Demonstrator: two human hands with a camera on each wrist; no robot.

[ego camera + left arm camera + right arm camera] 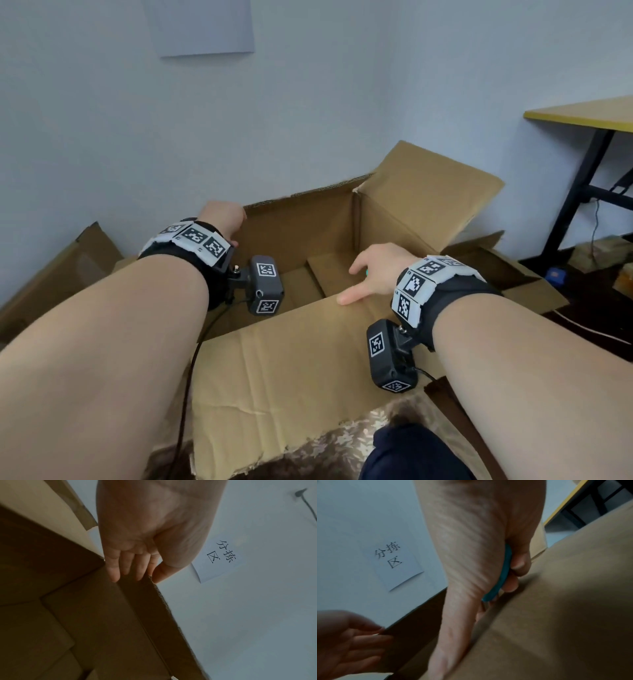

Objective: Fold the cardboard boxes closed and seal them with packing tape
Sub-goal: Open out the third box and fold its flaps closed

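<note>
The far flap [147,601] of the open box [329,219] is pinched by the left hand [147,536]. A small blue thing [501,574] is held in the right hand [479,550], thumb on the near flap [291,370].

Black wristbands [455,301] with white coded tags [202,240]

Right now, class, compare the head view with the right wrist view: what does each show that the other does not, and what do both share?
Only the head view shows the open box's inside, the raised right flap, and both wrist cameras.

Only the right wrist view shows the printed characters on the wall sheet and a teal object gripped in the right hand.

Both show the hands, the left hand at the far flap's edge, and a yellow-edged table.
</note>
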